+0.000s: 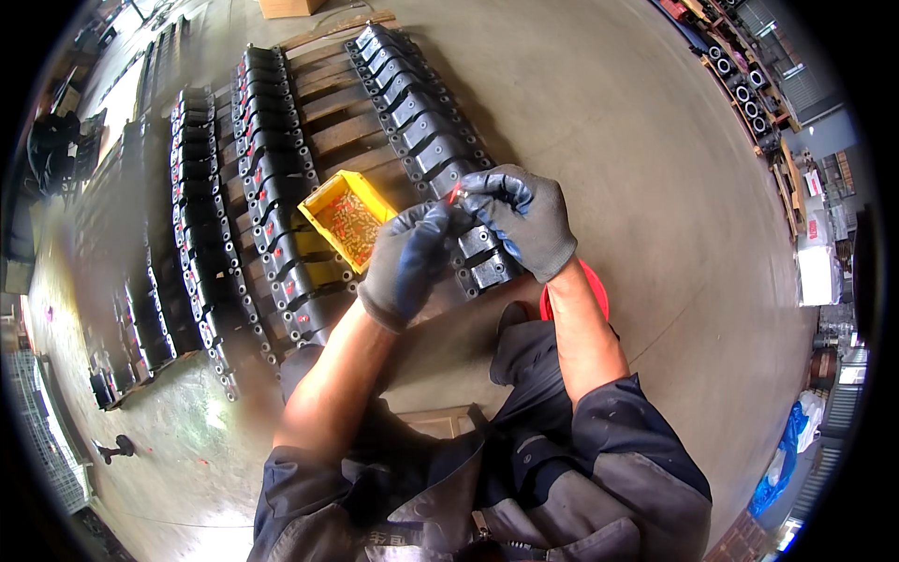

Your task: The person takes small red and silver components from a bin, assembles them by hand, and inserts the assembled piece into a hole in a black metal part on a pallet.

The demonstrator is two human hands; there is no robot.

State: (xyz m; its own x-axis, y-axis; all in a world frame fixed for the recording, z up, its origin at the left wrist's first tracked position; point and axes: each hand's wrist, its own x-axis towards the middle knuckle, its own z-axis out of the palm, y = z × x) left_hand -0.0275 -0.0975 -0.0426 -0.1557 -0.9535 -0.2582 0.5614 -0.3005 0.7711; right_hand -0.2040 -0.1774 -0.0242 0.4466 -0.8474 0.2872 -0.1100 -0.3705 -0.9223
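My left hand and my right hand, both in grey work gloves with blue palms, meet above the nearest row of black metal parts. Between the fingertips is a small red piece, with a bit of something shiny beside it. The right fingers are pinched at this piece. My left fingers are curled together next to it, and what they hold is hidden. Left of my hands, a yellow bin full of small red and brass-coloured pieces rests among the rows.
More rows of black parts, some with red pieces in them, lie on a wooden pallet. A red round container stands by my right forearm. At far left is a person; loaded shelves line the right.
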